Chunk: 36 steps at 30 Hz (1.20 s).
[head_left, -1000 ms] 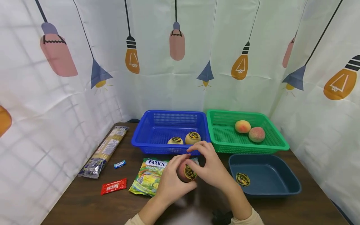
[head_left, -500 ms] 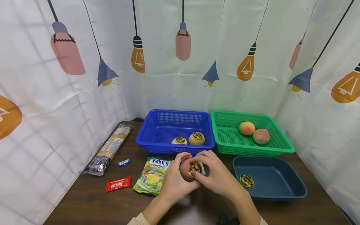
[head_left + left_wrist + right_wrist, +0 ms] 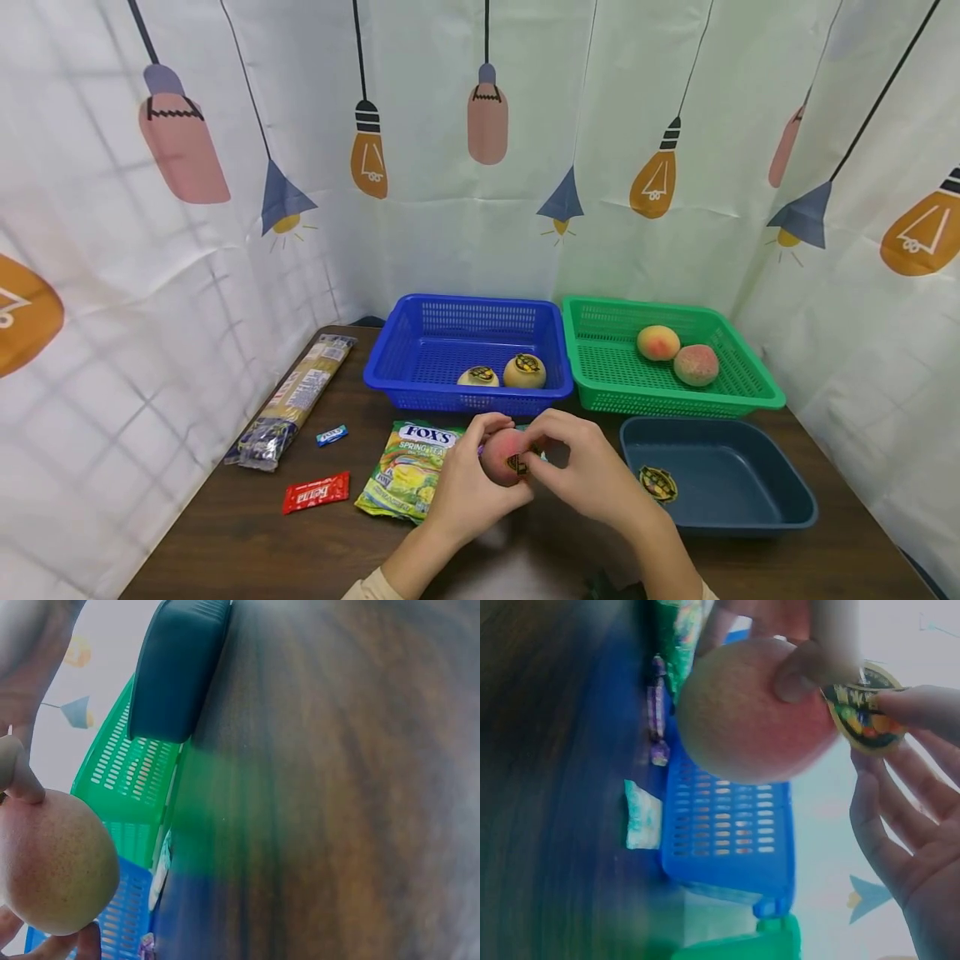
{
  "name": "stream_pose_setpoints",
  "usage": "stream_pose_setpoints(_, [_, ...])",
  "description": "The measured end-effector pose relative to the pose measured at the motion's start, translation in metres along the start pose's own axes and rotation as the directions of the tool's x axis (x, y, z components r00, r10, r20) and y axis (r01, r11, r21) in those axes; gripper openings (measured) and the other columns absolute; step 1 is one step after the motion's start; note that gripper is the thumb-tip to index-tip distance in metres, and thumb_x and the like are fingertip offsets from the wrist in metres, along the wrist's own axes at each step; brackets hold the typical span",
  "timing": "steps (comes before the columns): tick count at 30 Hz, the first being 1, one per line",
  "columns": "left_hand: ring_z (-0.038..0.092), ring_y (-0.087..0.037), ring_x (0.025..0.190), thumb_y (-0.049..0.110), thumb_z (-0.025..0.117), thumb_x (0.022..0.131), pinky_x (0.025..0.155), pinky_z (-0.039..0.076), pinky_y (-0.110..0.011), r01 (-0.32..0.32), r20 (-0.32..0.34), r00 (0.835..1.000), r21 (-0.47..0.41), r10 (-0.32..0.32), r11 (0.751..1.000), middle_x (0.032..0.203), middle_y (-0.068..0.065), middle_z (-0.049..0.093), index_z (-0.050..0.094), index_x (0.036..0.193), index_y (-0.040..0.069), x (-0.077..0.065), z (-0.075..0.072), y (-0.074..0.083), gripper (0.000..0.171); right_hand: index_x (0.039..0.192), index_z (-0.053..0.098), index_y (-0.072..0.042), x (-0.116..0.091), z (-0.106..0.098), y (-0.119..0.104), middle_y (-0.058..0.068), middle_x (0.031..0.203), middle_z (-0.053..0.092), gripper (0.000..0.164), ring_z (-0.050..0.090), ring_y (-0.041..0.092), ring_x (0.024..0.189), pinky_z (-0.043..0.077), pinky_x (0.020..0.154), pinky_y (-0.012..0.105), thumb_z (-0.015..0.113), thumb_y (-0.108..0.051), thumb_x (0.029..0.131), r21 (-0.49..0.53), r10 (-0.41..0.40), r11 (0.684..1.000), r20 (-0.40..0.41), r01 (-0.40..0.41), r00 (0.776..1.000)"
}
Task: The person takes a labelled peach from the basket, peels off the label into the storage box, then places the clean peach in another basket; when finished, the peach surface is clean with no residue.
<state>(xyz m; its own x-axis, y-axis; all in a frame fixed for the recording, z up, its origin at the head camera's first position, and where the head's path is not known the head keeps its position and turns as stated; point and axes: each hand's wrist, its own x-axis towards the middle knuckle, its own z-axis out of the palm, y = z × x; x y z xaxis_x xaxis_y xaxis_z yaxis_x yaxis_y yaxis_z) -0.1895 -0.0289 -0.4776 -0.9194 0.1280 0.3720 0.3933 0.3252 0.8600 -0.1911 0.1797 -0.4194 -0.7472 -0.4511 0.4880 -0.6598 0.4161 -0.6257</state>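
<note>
Above the table, my left hand (image 3: 467,487) grips a pinkish peach (image 3: 498,452), fingers and thumb curled round it. A round black-and-gold sticker (image 3: 864,709) stands out from the peach's side in the right wrist view, still meeting it at one edge as far as I can see. My right hand (image 3: 588,467) pinches the sticker's outer edge between thumb and fingers. The left thumb presses on the peach's skin close to the sticker, in the right wrist view. In the left wrist view the plain side of the peach (image 3: 56,862) shows, and the sticker is hidden.
Behind the hands, a blue basket (image 3: 435,400) holds two pale stickered peaches; a green basket (image 3: 660,403) holds two more peaches. A dark blue tray (image 3: 727,467) bears a loose sticker (image 3: 658,483). Leftward lie a FOX'S candy bag (image 3: 401,479), a red wrapper (image 3: 317,492) and noodles (image 3: 300,396).
My right hand has come in from beside the peach and taken the sticker's edge. The sticker, earlier flat on the peach, now lifts away at its right side. The head view has shifted slightly.
</note>
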Motion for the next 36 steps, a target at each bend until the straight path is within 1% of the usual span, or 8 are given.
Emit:
stream_pose_setpoints(5, [0.072,-0.011,0.101,0.014,0.1,0.07,0.083,0.063,-0.027,0.024,0.01,1.0,-0.034,-0.023,0.999,0.12,0.015,0.074,0.064,0.133,0.038,-0.001,0.0,0.0,0.076,0.11,0.079,-0.028,-0.007,-0.015,-0.007,-0.011,0.106,0.076,0.018,0.074,0.009,0.092,0.065,0.08,0.03,0.081,-0.012,0.102,0.072,0.01,0.997,-0.044,-0.007,0.999])
stream_pose_setpoints(10, [0.072,-0.011,0.099,0.016,0.099,0.07,0.082,0.062,-0.028,0.03,0.012,0.999,-0.015,-0.03,0.999,0.119,0.014,0.074,0.064,0.131,0.039,-0.002,0.003,0.0,0.074,0.111,0.078,-0.03,-0.016,-0.039,-0.013,-0.01,0.105,0.077,0.021,0.073,0.008,0.088,0.064,0.076,0.027,0.082,-0.012,0.101,0.03,0.036,0.999,-0.047,-0.035,0.998])
stream_pose_setpoints(17, [0.071,-0.011,0.102,0.018,0.099,0.07,0.084,0.061,-0.029,0.047,0.008,0.999,-0.013,-0.047,0.999,0.119,0.013,0.074,0.065,0.129,0.04,-0.002,0.004,0.0,0.072,0.112,0.08,-0.033,-0.022,-0.075,-0.011,-0.019,0.101,0.078,0.023,0.072,0.003,0.089,0.063,0.08,0.025,0.084,-0.014,0.1,-0.1,0.027,0.995,0.03,-0.024,0.999])
stream_pose_setpoints(23, [0.071,-0.012,0.102,0.018,0.099,0.07,0.084,0.062,-0.029,0.044,0.007,0.999,-0.007,-0.044,0.999,0.12,0.013,0.074,0.066,0.13,0.037,-0.002,0.005,-0.001,0.071,0.114,0.08,-0.034,-0.02,-0.109,0.001,-0.019,0.105,0.08,0.027,0.074,0.001,0.094,0.065,0.084,0.026,0.083,-0.011,0.1,-0.196,0.094,0.979,0.149,-0.064,0.984])
stream_pose_setpoints(27, [0.072,-0.011,0.102,0.018,0.099,0.07,0.084,0.062,-0.029,0.039,0.007,0.999,-0.003,-0.039,0.999,0.119,0.013,0.074,0.068,0.132,0.028,-0.001,0.007,-0.001,0.07,0.114,0.08,-0.03,-0.018,-0.14,0.019,-0.014,0.103,0.081,0.015,0.076,0.004,0.09,0.064,0.08,0.029,0.078,-0.019,0.105,-0.184,0.203,0.97,0.267,-0.157,0.942])
stream_pose_setpoints(29, [0.072,-0.011,0.102,0.018,0.099,0.07,0.085,0.061,-0.029,0.04,0.008,0.999,-0.009,-0.04,0.999,0.119,0.014,0.074,0.068,0.134,0.026,-0.001,0.008,0.0,0.071,0.115,0.08,-0.026,-0.018,-0.154,0.03,-0.009,0.1,0.081,0.01,0.075,0.006,0.086,0.063,0.077,0.029,0.075,-0.021,0.107,-0.165,0.261,0.962,0.339,-0.215,0.904])
stream_pose_setpoints(31, [0.072,-0.012,0.103,0.018,0.099,0.07,0.085,0.061,-0.029,0.044,0.01,0.999,-0.019,-0.044,0.999,0.119,0.014,0.074,0.068,0.133,0.029,-0.001,0.008,0.001,0.071,0.115,0.079,-0.021,-0.019,-0.163,0.04,-0.005,0.099,0.08,0.009,0.074,0.008,0.084,0.061,0.074,0.029,0.074,-0.02,0.108,-0.156,0.305,0.952,0.411,-0.264,0.859])
stream_pose_setpoints(36, [0.072,-0.012,0.101,0.014,0.098,0.07,0.084,0.062,-0.029,0.057,0.011,0.998,-0.038,-0.056,0.998,0.119,0.013,0.074,0.065,0.129,0.039,-0.003,0.006,0.002,0.072,0.107,0.077,-0.016,-0.022,-0.166,0.063,0.001,0.098,0.076,0.004,0.072,0.013,0.079,0.058,0.068,0.03,0.073,-0.017,0.108,-0.162,0.332,0.942,0.558,-0.293,0.76])
